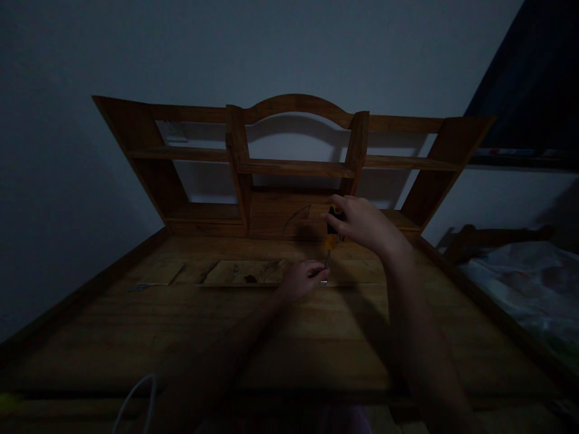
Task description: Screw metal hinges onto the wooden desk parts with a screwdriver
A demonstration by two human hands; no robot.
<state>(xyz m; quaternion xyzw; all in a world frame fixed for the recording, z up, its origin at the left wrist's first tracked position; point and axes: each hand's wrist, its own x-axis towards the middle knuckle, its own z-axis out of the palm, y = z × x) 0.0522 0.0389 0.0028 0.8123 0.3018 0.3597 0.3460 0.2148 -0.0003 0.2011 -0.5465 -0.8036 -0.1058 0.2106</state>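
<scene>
A screwdriver (330, 242) with a black and yellow handle stands nearly upright, its shank pointing down. My right hand (362, 222) is closed around the top of that handle. Beside the lower end of the shank, my left hand (302, 280) has thumb and fingers pinched together; what they hold is too small and dark to tell. Just under those fingertips lies a small shiny metal piece (323, 282), perhaps a hinge, at the front edge of a thin wooden board (235, 273). The board lies flat on the wooden desk top (271, 316).
Behind my hands rises a wooden shelf unit (294, 169) with several compartments. A thin wire-like strand (296, 216) curves in front of its middle panel. A white cable (151, 383) loops at the lower left. To the right is a pale covered bed (529, 277). The room is dim.
</scene>
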